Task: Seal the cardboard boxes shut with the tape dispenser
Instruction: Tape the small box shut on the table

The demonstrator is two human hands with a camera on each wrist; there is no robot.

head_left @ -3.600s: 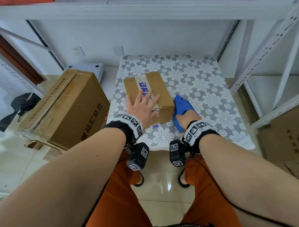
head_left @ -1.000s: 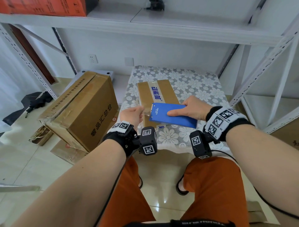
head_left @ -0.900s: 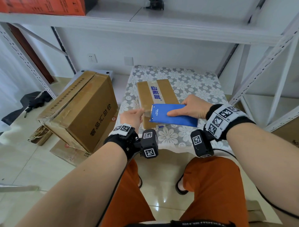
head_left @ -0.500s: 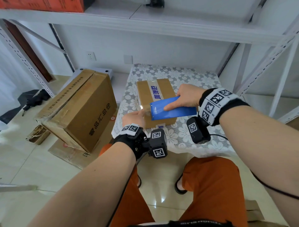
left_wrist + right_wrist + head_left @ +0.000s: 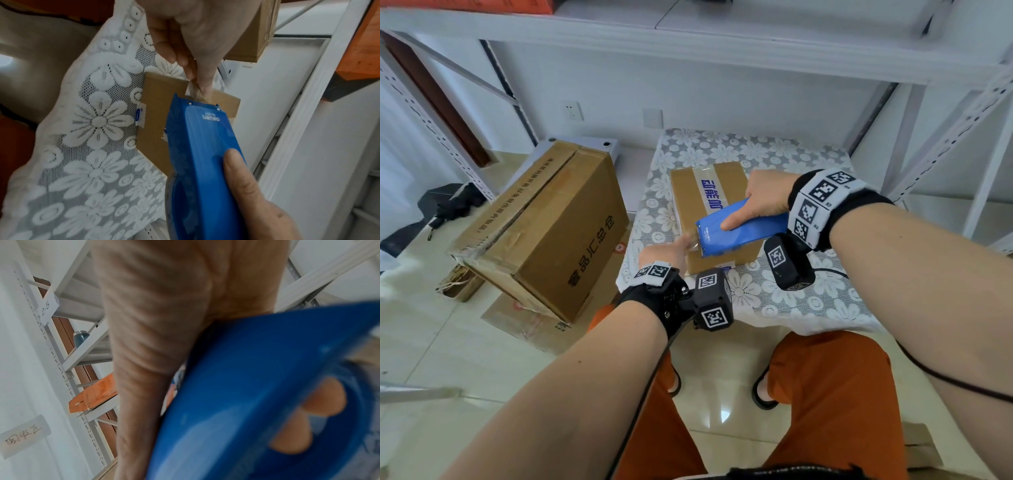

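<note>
Raised since half a second ago, the tape dispenser (image 5: 739, 228) sits gripped in the right hand (image 5: 763, 202) above the small box (image 5: 709, 192), nose toward 8 o'clock, where the left hand (image 5: 671, 250) pinches the tape end (image 5: 195, 91)

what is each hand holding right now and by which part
Right hand grips the blue tape dispenser round its body, thumb on its flat side. Left hand pinches the tape end at its mouth.

We see bright, even daylight, glare on the floor tiles (image 5: 717, 416), bowed shelf (image 5: 688, 37) edges, and heavy blur across the right wrist view.
</note>
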